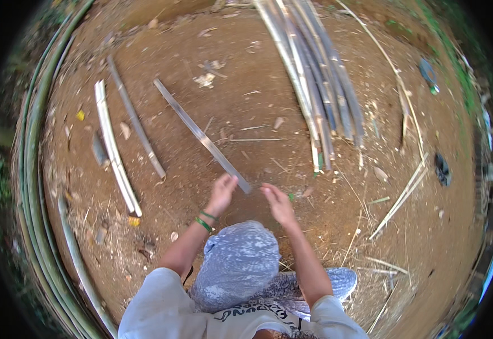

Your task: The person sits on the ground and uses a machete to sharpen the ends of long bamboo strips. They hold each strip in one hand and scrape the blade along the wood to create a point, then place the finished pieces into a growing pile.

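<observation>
A long, flat split-bamboo strip slants from the upper left down to just in front of my knees. My left hand, with green bands at its wrist, is closed at the edge of the strip near its close end. Just right of that end is my right hand. Its fingers are bent and slightly apart, with nothing visible in them, and a small gap separates them from the strip. Both hands are a little blurred.
Several split bamboo lengths lie bundled at the upper right. Pale strips and a darker piece rest on the left. Long green poles line the left edge. Thin slivers and a black scrap lie right.
</observation>
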The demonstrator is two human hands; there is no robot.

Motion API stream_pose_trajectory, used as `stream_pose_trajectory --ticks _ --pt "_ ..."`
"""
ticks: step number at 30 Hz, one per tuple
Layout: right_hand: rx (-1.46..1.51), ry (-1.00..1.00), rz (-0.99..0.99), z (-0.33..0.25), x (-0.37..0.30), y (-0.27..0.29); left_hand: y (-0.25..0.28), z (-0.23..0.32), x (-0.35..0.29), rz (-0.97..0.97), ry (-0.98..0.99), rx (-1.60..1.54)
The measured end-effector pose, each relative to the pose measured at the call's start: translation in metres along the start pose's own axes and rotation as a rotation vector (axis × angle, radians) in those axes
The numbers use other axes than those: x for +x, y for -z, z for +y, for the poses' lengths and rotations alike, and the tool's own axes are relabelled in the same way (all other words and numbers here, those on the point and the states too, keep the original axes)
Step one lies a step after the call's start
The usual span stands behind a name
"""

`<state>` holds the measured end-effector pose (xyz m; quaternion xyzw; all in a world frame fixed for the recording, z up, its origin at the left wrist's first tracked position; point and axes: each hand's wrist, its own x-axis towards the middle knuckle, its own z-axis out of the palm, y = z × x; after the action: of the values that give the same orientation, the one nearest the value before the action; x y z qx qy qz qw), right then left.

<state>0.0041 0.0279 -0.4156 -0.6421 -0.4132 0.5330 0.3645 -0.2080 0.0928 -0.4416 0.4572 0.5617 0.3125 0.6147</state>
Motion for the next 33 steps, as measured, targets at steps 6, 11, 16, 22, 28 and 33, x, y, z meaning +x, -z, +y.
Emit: stream_pose_trajectory --ticks 6,11,16,22,28,33 --pt "-0.346 -0.192 0.298 -0.006 -0.001 0.001 -0.092 -0.043 -0.018 -0.299 -0.118 0.067" --pt "-0.429 -0.016 0.746 0.013 0.028 0.048 -0.089 -0.003 -0.026 -0.145 -0.165 0.168" --pt "-0.555 0.287 0.919 -0.042 0.146 0.136 -0.004 -0.049 -0.012 0.273 -0.208 0.313" --pt "-0.489 0.186 0.861 -0.107 0.211 0.189 0.11 -0.034 0.012 0.934 -0.362 0.997" --pt "-0.371 0.179 0.569 -0.027 0.134 0.115 0.251 -0.075 0.057 0.942 0.371 1.004" --pt "-0.17 0.046 0.382 0.025 0.067 0.036 0.211 -0.066 0.068 0.793 -0.022 0.544"
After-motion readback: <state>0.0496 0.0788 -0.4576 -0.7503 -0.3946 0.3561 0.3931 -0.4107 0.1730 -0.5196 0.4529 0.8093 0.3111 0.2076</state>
